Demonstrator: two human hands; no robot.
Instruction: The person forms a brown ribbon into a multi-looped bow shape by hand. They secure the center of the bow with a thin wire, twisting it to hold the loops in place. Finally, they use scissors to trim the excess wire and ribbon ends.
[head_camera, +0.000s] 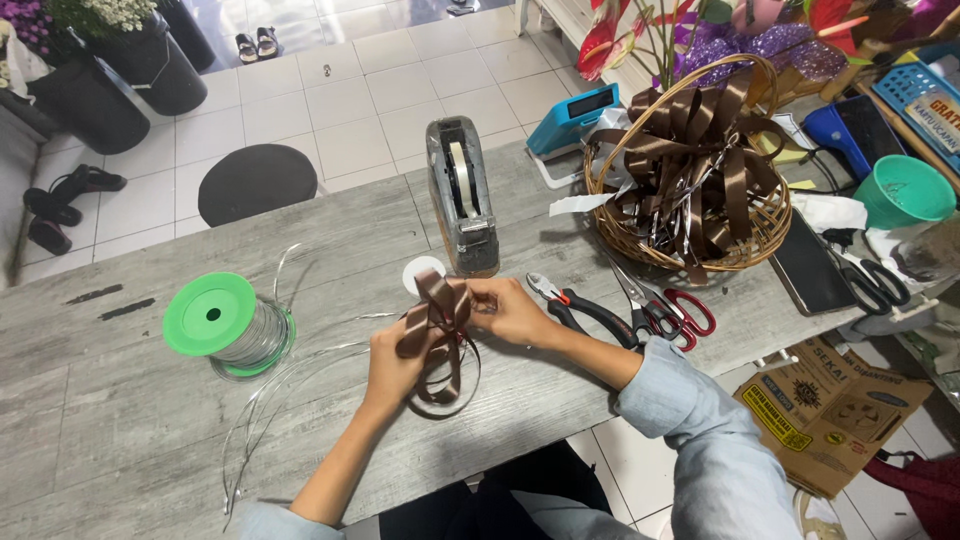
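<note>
A brown satin ribbon bow (438, 335) with several loops sits over the grey wooden table (120, 400), held between both hands. My left hand (392, 368) grips the bow's lower left side from below. My right hand (510, 310) pinches the bow's middle from the right. A loose loop of ribbon hangs down toward me onto the table. Thin silver ribbon strands (270, 400) trail left from the bow across the table.
A green spool of silver ribbon (228, 325) stands at the left. A grey tape dispenser (462, 195) is just behind the hands. Pliers (580, 308) and red-handled scissors (665, 305) lie to the right. A wicker basket of brown bows (690, 165), a phone (808, 265) and a teal cup (903, 190) lie beyond.
</note>
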